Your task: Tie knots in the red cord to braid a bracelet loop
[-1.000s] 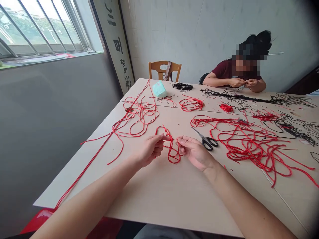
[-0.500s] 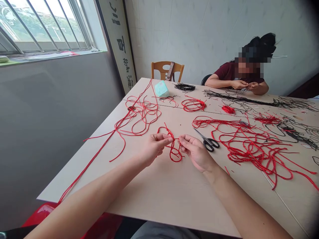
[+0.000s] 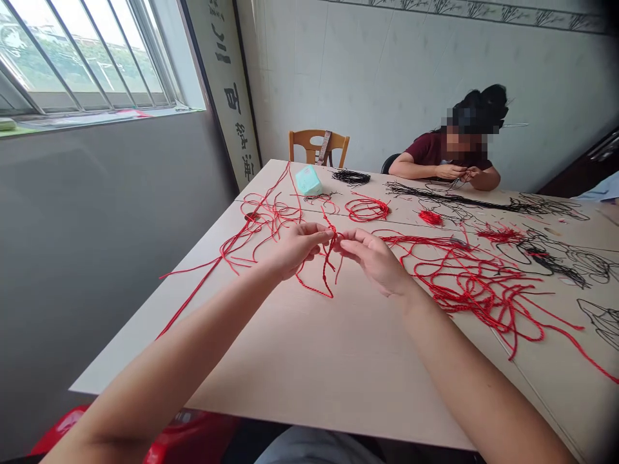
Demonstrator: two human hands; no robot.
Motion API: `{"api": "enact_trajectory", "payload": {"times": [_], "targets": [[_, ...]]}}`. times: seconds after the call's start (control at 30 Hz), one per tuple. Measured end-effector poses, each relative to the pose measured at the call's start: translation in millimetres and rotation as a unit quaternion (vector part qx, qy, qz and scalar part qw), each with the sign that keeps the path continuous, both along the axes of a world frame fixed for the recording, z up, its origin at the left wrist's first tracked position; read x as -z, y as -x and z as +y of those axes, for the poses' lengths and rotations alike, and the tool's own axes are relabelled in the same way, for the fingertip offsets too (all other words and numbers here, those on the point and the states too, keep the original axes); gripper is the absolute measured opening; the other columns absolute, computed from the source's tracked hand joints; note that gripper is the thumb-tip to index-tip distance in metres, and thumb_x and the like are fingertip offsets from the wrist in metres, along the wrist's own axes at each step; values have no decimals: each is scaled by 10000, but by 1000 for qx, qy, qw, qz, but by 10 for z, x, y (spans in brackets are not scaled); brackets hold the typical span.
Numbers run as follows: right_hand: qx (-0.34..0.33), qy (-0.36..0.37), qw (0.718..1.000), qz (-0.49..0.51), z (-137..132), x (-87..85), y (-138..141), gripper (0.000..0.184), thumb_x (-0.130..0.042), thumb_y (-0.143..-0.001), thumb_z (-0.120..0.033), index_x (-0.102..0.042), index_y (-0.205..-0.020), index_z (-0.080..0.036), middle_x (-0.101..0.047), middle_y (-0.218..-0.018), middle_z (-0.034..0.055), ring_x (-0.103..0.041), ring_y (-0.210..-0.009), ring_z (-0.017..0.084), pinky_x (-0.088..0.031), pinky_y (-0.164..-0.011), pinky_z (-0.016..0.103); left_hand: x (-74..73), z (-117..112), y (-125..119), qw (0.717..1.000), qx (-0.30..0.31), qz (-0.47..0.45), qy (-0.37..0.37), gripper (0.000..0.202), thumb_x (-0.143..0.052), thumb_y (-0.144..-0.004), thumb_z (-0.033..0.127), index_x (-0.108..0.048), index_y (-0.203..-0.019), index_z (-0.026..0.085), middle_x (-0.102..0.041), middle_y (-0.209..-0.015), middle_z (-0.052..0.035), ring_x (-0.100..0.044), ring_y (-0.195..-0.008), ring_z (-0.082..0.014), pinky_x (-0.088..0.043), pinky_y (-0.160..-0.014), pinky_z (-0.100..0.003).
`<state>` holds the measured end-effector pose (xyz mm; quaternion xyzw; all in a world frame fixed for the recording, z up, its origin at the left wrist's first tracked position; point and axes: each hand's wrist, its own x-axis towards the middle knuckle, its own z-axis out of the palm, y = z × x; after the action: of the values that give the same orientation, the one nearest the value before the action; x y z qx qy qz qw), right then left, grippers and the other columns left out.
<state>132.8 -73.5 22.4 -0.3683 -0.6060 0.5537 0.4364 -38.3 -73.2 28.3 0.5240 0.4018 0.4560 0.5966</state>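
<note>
**Since this red twisted cord point(image 3: 325, 274) weighs next to nothing, pinch it up close**

My left hand point(image 3: 296, 250) has its thumb and fingertips pressed together around the cord, and it's pinching right in the middle of the work. My right hand point(image 3: 374, 261) sits opposite with its fingertips closed up, almost touching the left ones. They cover the spot, so I can't tell if they've got cord between them or are just beside it.

From the pinch, a short piece sticks up and a longer stretch hangs in a narrow loop down to the tabletop point(image 3: 338, 374), right in front of me. This stuff feels like it'd be soft and limp, with no stiffness to speak of, and the twist may be a little slippery. Hold it far from the working spot and it'll just flop. I'd take a short length between thumb and finger, right next to the part that matters, and keep the pressure light so the strands don't loosen.

Further out, a loose tangle of red cord point(image 3: 271, 216) lies to my left and a much bigger red heap point(image 3: 478, 283) sits to my right. Across the table, a co-worker point(image 3: 442, 154) has both hands point(image 3: 457, 173) together over some black cord point(image 3: 464, 201).
</note>
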Motion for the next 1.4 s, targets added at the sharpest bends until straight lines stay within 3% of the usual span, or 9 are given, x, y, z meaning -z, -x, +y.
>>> {"api": "enact_trajectory", "payload": {"times": [0.07, 0.2, 0.43, 0.53, 0.63, 0.7, 0.83, 1.07, 1.4], "targets": [[-18, 53, 998, 30, -22, 50, 1, 191, -607, -746, -356, -539, -768, -179, -456, -598, -47, -417, -547, 80, -366, -549, 224, 49, -5, -21, 1000, -11, 25, -9, 264, -703, -655, 374, -599, -705, 137, -437, -587, 31, -299, -474, -30, -214, -444, -196], [-23, 115, 992, 52, -74, 154, 25, 283, -598, -760, -416, -465, -670, -183, -191, -465, -105, -129, -403, 47, -109, -387, 206, 152, -29, -79, 998, -22, 53, -10, 281, -699, -659, 395, -601, -713, 138, -420, -559, 37, -242, -455, -33, -154, -424, -212], [12, 101, 992, 70, -110, 216, 46, 275, -563, -787, -422, -449, -675, -199, -171, -470, -99, -121, -410, 63, -101, -395, 216, 270, -96, -145, 997, 6, -58, 55, 275, -704, -673, 373, -576, -715, 133, -287, -516, 76, -179, -421, -13, -111, -389, -178], [81, -17, 995, -62, -122, 253, 16, 252, -511, -821, -446, -527, -769, -200, -340, -542, -51, -301, -463, 96, -250, -436, 232, 313, -132, -110, 991, -8, -94, 92, 260, -711, -672, 347, -585, -733, 127, -316, -519, 74, -216, -413, -2, -131, -372, -146], [217, -238, 929, -182, -192, 284, 45, 210, -527, -828, -376, -567, -945, -206, -550, -879, 57, -497, -782, 180, -405, -698, 308, 365, -163, -67, 980, -71, -143, 117, 234, -706, -680, 310, -593, -776, 130, -514, -634, 24, -368, -446, 3, -228, -378, -115], [222, -308, 899, -217, -265, 311, 108, 172, -501, -851, -326, -579, -949, -207, -569, -961, 75, -504, -858, 193, -398, -784, 321, 417, -183, -59, 969, -113, -182, 126, 223, -696, -691, 294, -590, -811, 139, -620, -785, -27, -531, -565, -40, -385, -473, -131], [131, -257, 928, -235, -354, 446, 279, 182, -487, -863, -324, -629, -881, -211, -599, -814, 42, -506, -677, 152, -408, -646, 275, 550, -243, -114, 947, -155, -256, 114, 180, -678, -710, 249, -569, -800, 138, -672, -919, -82, -630, -853, -167, -500, -773, -302], [88, -84, 979, -166, -263, 668, 401, 238, -544, -807, -399, -636, -803, -179, -600, -684, 3, -466, -558, 115, -376, -546, 240, 622, -356, -216, 958, -148, -233, 76, 198, -635, -765, 298, -596, -863, 131, -679, -975, -106, -616, -881, -172, -451, -826, -316], [23, -130, 965, -225, -305, 428, 180, 118, -505, -830, -289, -574, -845, -195, -617, -762, 4, -537, -602, 111, -431, -549, 227, 567, -240, 8, 984, -79, -135, 81, 249, -675, -721, 351, -626, -756, 109, -598, -691, -27, -564, -631, -94, -484, -755, -294]]}}
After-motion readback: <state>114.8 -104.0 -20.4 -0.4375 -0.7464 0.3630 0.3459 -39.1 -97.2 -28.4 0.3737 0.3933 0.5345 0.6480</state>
